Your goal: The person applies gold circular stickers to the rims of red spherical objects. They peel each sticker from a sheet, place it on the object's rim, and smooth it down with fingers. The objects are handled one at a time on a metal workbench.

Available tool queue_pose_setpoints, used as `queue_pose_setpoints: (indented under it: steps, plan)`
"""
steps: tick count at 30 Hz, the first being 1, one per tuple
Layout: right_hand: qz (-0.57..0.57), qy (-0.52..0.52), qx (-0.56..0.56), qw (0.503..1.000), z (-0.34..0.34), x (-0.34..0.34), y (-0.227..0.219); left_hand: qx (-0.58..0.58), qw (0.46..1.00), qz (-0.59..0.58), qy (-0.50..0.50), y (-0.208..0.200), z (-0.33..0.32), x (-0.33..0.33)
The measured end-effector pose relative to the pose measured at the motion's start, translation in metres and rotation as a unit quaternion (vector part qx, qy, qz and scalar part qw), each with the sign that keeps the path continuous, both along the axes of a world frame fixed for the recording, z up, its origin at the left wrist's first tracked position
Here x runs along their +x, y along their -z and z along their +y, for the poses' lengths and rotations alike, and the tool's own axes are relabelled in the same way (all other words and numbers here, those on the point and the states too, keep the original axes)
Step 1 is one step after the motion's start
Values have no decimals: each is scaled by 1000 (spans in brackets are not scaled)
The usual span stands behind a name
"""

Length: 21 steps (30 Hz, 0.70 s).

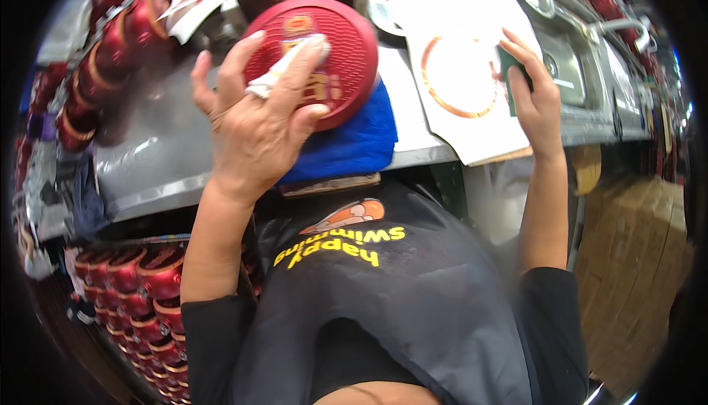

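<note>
My left hand presses a folded white cloth with its fingers against a round red piece. This piece has a finely textured face with gold printing at its middle. A blue cloth lies beneath its near side. Off to the right, my right hand grips a flat dark green piece, whose exact kind is partly hidden by the fingers. That hand is over the right edge of a white sheet marked with an orange ring.
Several shiny red round vessels line the left side, and more are stacked below the metal worktop. A steel sink with a tap is at the right. Cardboard boxes stand below it.
</note>
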State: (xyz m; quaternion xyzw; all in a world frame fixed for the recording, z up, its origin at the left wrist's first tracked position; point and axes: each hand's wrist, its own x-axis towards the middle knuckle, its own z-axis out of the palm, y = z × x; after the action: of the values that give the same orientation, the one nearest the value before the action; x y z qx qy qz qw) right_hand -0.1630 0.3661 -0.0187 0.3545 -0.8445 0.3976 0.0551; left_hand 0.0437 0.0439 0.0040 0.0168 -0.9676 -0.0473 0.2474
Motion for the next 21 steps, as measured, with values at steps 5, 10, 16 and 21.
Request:
queue_pose_setpoints:
  steps: [5,10,16,21]
  plan:
    - [131,-6,240,962,9,-18,9,5,997,32,76,31,12,27]
    - [179,-129,315,923,-30,25,29,38,997,49,35,44,20,39]
    - [224,-162,306,911,-69,22,12,54,993,85,59,46,20,35]
    - [237,-257,287,892,-91,-5,11,57,993,74,72,42,20,36]
